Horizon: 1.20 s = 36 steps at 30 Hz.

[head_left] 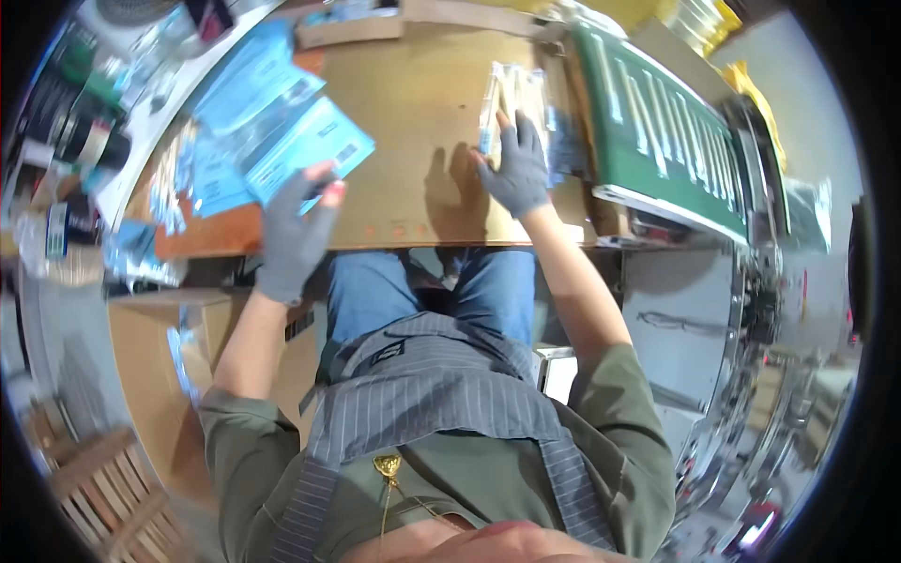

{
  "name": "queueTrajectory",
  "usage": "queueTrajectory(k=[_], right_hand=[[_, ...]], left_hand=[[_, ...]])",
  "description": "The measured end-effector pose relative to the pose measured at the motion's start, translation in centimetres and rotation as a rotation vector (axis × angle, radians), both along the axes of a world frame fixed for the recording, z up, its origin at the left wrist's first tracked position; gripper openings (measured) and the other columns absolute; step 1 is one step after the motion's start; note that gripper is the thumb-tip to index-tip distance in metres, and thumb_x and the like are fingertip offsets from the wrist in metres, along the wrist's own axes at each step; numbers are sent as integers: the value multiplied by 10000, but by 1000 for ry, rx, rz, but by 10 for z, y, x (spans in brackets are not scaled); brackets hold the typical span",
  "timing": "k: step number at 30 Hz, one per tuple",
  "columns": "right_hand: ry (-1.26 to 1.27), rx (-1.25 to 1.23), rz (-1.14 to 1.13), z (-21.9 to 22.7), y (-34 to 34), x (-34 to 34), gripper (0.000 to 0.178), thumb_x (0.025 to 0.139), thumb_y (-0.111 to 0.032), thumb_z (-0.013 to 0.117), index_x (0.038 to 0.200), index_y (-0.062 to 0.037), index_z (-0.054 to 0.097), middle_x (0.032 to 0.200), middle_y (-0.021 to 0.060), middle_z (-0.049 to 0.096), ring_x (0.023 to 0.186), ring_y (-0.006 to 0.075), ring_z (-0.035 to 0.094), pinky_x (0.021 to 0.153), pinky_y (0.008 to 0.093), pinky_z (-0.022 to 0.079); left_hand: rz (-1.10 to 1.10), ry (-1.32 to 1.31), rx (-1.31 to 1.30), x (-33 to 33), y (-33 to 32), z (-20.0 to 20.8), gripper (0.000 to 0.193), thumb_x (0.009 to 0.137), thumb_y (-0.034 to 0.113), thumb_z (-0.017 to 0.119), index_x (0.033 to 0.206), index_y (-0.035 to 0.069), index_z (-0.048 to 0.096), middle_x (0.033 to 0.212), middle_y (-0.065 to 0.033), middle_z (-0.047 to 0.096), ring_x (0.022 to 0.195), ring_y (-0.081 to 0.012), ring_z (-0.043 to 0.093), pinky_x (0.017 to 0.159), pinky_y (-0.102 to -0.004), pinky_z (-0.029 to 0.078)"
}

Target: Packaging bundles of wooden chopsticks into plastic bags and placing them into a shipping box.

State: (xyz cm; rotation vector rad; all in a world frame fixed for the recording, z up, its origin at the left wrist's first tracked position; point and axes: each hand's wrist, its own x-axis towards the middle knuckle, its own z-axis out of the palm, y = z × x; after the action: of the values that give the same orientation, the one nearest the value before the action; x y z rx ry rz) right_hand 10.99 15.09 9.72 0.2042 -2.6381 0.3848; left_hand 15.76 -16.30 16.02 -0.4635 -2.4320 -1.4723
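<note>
My left hand [293, 230], in a grey glove with bare fingertips, is at the near edge of a pile of blue printed packets [314, 141]. Its fingers are bent but apart, and I see nothing held between them. On the right of the table, my right hand [518, 169], gloved the same way, has its fingers spread. They reach over the near end of a group of slim pale sticks in clear wrapping [511, 89]. Part of that group is hidden under the fingers, so I cannot tell whether they touch it.
A green slotted panel [657, 122] with long pale pieces across it stands to the right of the brown tabletop [394, 103]. More wrapped sticks [171, 178] lie at the left. Dark bottles [94, 141] crowd the far left, and a cardboard box [160, 366] sits below the table.
</note>
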Motion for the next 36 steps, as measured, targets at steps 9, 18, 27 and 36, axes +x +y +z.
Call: queueTrajectory(k=[9, 18, 27, 36], right_hand=[[-475, -411, -616, -29, 119, -81, 610, 761, -452, 669, 1176, -17, 570, 1135, 248, 619, 1081, 383, 598, 935, 400, 472], [-41, -1215, -304, -73, 47, -16, 322, 824, -190, 663, 1088, -19, 594, 953, 117, 634, 893, 207, 609, 814, 325, 488], [16, -317, -216, -60, 52, 101, 418, 831, -291, 578, 1170, -56, 509, 1244, 180, 492, 1190, 378, 459, 979, 466, 401], [115, -296, -195, -66, 51, 98, 424, 785, -289, 601, 1099, -17, 517, 1191, 209, 491, 1179, 383, 450, 1021, 485, 353]], left_hand=[[-82, 169, -391, -107, 161, -118, 428, 914, 310, 586, 1219, 12, 544, 1215, -195, 578, 1115, -350, 551, 949, -416, 436], [-25, 60, -389, -156, 174, -153, 655, 855, 388, 640, 1345, 1, 444, 1286, -239, 503, 1208, -378, 450, 1025, -439, 353], [-48, 141, -456, -161, 183, -146, 675, 905, 457, 559, 1348, -37, 437, 1319, -262, 486, 1216, -389, 462, 1047, -430, 346], [-63, 73, -451, -155, 184, -134, 677, 908, 465, 546, 1357, -30, 435, 1328, -258, 487, 1228, -392, 458, 1040, -428, 353]])
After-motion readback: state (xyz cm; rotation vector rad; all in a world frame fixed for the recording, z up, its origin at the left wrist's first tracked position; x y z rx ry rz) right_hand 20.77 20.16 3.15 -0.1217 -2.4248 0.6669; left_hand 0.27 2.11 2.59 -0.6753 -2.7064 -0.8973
